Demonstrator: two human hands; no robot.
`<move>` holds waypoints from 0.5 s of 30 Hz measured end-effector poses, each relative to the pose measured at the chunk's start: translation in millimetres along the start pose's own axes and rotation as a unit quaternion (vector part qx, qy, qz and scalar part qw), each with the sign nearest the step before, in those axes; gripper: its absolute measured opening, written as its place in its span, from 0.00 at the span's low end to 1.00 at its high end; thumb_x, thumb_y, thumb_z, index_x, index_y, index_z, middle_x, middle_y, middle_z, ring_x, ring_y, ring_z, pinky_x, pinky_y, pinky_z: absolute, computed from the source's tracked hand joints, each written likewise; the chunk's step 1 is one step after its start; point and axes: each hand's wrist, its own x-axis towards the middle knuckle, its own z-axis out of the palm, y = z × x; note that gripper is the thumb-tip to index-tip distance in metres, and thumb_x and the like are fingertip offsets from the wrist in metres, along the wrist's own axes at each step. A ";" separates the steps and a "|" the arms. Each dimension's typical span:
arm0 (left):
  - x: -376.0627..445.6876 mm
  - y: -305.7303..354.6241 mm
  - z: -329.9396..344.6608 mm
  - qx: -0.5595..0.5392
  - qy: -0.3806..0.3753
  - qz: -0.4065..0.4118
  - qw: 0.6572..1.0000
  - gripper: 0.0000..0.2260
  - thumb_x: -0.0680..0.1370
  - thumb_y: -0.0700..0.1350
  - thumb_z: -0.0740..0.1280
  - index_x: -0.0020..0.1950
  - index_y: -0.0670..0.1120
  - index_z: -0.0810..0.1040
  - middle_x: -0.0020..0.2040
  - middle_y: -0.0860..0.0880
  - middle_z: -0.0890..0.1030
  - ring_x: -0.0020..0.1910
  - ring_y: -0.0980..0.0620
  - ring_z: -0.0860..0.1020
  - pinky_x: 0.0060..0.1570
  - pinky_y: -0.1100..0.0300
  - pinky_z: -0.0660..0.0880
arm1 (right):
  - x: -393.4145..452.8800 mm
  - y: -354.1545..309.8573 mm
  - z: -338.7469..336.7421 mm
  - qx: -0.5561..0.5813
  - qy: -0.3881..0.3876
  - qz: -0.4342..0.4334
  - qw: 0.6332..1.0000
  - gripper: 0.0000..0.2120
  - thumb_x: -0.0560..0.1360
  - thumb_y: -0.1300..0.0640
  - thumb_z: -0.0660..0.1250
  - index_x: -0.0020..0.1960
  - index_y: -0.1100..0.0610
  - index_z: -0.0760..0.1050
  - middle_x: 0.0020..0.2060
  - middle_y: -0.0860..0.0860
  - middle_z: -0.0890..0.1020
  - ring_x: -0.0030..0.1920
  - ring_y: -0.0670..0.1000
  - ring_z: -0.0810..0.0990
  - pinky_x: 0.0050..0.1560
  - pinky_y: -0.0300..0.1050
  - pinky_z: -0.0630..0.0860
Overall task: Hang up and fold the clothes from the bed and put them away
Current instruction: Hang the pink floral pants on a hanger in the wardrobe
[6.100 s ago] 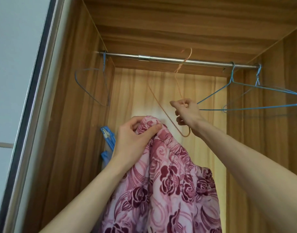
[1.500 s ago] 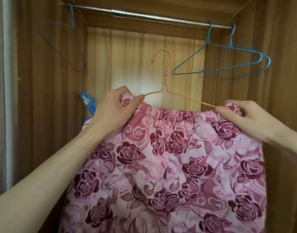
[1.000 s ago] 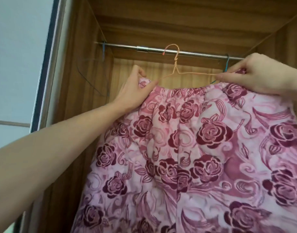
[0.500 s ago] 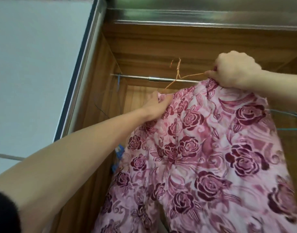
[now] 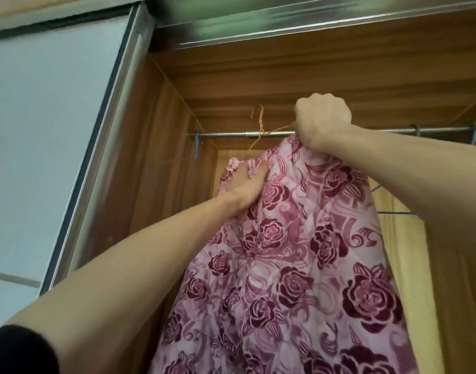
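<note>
Since half a second ago my right hand [image 5: 322, 120] has lifted the hanger end higher, fist now level with the rail, and the head camera has tipped up further.

Wardrobe [image 5: 161, 163]: wood-grain box, metal track across its top front edge, sliding door panel [image 5: 42, 125] along the left edge.

Floral garment [image 5: 293, 260]: pink with dark red roses, hangs from the waistband and fills the lower middle, blocking most of the wardrobe's back wall.

Rail [image 5: 231, 134]: steel, spans the wardrobe near its ceiling; right stretch hidden behind my right wrist.

Right hand: clenched round the bunched waistband and the wire arm of the orange hanger [image 5: 261, 128], right at the rail.

Left hand [image 5: 247, 184]: lower, fingers curled into the waistband's left end, partly buried in cloth.

Orange hanger: tilted, hook pokes above the rail; can't tell whether it's seated on the rail.

Blue hangers: one [image 5: 196, 145] at the rail's left end against the side wall, another's wire [image 5: 393, 212] shows right of the garment, mostly hidden behind my right forearm.
</note>
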 end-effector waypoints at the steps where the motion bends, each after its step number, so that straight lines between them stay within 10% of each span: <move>1: 3.7 -2.2 1.0 0.020 0.004 0.002 1.000 0.43 0.79 0.77 0.51 0.87 0.54 0.48 0.87 0.48 0.55 0.84 0.38 0.57 0.81 0.35 0.54 | 1.3 -5.1 4.5 0.000 -0.002 -0.003 1.000 0.09 0.80 0.59 0.68 0.57 0.61 0.82 0.55 0.61 0.84 0.55 0.66 0.83 0.42 0.51 0.71; 15: 58.4 -48.3 5.2 0.013 -0.064 -0.004 0.998 0.41 0.78 0.78 0.47 0.86 0.60 0.41 0.87 0.49 0.52 0.85 0.38 0.52 0.82 0.34 0.47 | 16.3 -56.2 40.5 0.004 -0.048 0.022 0.999 0.13 0.77 0.64 0.67 0.61 0.60 0.82 0.58 0.59 0.83 0.58 0.64 0.82 0.44 0.50 0.72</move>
